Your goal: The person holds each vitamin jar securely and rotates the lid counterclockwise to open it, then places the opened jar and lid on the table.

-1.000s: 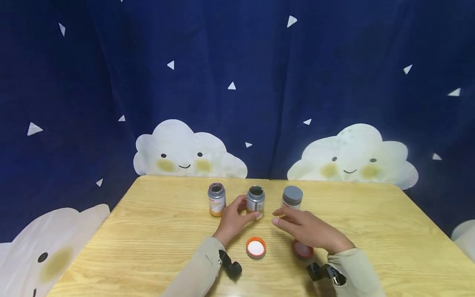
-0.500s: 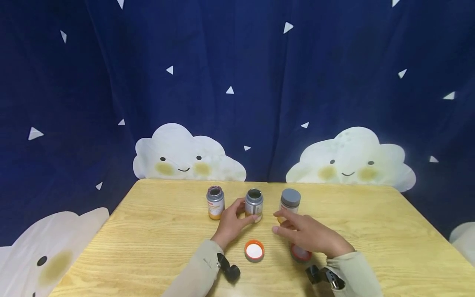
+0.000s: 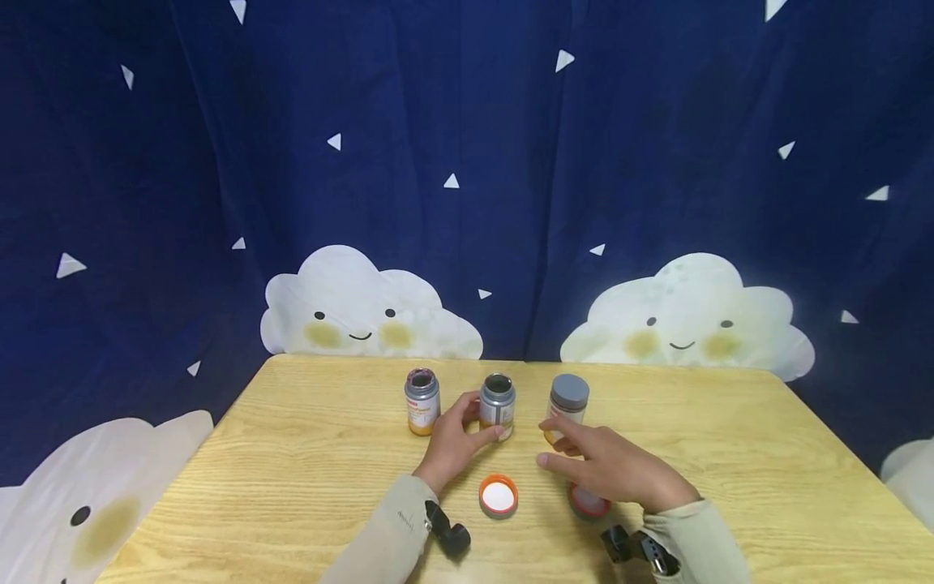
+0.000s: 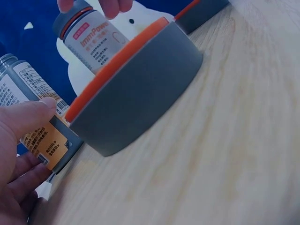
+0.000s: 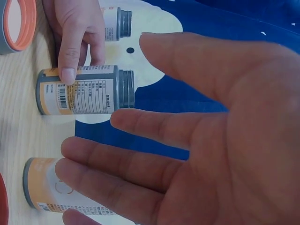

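Observation:
My left hand grips the middle supplement bottle, thumb on its near side. This bottle stands upright on the table, uncapped, with a dark mouth. To its left stands a second uncapped bottle. The third bottle, at the right, wears its grey cap. My right hand hovers just in front of it, fingers spread and holding nothing; in the right wrist view the palm shows. A grey lid with an orange rim lies inside-up in front of the middle bottle.
Another upturned lid with a red-orange rim lies partly hidden below my right hand. The wooden table ends at a dark blue curtain printed with white clouds and triangles.
The head view has tilted up slightly, so everything sits a little lower in it. My hands, the bottles and the lids keep nearly the same places.

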`<state>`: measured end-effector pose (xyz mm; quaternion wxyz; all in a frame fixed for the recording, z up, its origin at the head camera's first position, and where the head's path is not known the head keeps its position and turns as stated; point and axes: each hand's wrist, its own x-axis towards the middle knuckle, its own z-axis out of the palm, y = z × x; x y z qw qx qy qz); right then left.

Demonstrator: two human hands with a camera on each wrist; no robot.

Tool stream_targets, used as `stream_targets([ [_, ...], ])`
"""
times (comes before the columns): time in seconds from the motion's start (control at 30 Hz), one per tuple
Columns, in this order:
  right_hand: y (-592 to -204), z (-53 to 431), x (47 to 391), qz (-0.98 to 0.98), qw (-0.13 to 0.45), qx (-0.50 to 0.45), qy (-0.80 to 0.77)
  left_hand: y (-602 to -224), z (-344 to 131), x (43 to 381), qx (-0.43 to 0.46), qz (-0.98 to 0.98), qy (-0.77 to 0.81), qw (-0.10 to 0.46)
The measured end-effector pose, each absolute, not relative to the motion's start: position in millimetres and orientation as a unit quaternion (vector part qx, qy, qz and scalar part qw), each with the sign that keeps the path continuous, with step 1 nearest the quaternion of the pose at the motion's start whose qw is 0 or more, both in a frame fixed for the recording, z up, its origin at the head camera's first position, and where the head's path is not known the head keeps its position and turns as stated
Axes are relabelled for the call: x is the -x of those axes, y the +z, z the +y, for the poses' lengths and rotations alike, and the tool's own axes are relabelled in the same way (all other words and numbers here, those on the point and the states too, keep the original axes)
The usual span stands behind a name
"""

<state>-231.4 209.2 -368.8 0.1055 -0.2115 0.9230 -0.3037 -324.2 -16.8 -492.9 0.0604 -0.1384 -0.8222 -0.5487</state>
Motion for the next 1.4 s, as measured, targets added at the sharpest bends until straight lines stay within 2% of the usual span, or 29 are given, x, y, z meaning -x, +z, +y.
stream_targets([
  [0.7, -364, 207, 227, 0.924, 0.085, 0.236, -0.287, -489, -20, 320, 0.148, -0.820, -0.549, 0.070],
  [0.97, -364, 208, 225, 0.924, 0.090, 0.238, -0.286, -491, -19, 319, 0.150, -0.818, -0.552, 0.056],
  [1.4, -359, 208, 222, 0.922, 0.093, 0.240, -0.288, -490, -21, 315, 0.169, -0.778, -0.600, 0.083],
])
